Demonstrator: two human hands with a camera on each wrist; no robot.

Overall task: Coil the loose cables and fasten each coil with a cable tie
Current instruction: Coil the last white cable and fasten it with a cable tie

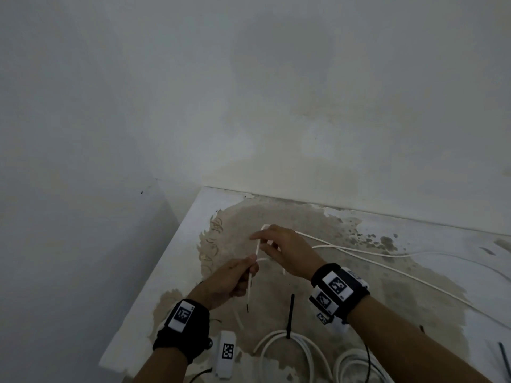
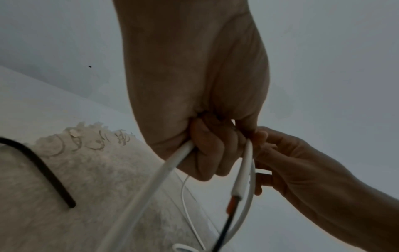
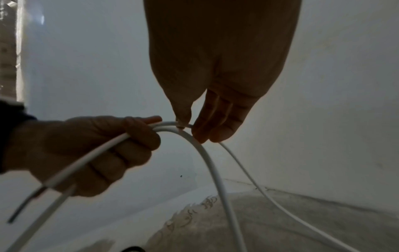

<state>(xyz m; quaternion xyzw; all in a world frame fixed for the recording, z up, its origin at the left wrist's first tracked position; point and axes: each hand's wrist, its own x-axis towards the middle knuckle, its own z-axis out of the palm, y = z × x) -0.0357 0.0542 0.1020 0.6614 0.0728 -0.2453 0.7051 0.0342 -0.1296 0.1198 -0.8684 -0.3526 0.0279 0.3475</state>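
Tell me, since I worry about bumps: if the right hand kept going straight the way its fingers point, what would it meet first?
Probably the left hand. The right hand points left across the stained white tabletop, both pinching the thin white cable, and the left fingertips sit just ahead. Depth is unclear.

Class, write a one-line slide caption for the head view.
Left hand and right hand bend a white cable into its first loop above a worn table.

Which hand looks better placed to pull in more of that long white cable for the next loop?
Probably the right hand: it pinches the white cable on its long trailing side, while the left hand grips the short stripped end.
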